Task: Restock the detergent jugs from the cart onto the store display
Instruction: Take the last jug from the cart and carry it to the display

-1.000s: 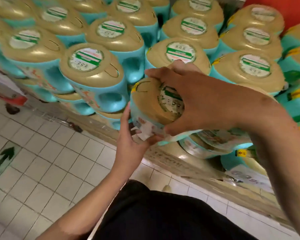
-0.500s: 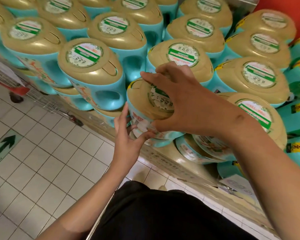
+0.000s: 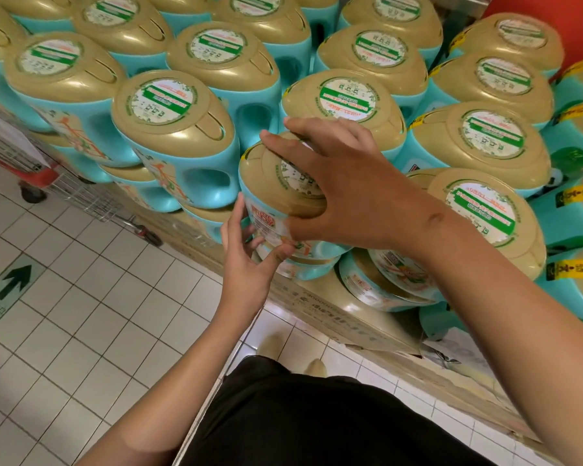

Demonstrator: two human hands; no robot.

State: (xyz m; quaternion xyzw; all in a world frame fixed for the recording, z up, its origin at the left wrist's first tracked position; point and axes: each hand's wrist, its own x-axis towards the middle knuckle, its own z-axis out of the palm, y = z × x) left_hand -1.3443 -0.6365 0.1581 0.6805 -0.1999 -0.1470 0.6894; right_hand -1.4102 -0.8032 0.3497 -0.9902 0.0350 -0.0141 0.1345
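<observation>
One detergent jug (image 3: 266, 183) is held at the front of the display, gold cap toward the camera. It sits in a gap among the stacked jugs (image 3: 169, 129), above a lower row and the cardboard base (image 3: 334, 314). The right hand (image 3: 344, 196) is laid over the cap, its fingers (image 3: 283, 146) spread apart and curled round the rim, the thumb clamped on the lower edge. The left hand (image 3: 246, 264) is set against the labelled side from below, its fingers (image 3: 237, 213) nearly straight and slightly apart, the thumb pressed under the body. A wire cart (image 3: 37, 174) is noted at the left on the tiled floor (image 3: 81, 331), near a green arrow sticker (image 3: 11, 280).
</observation>
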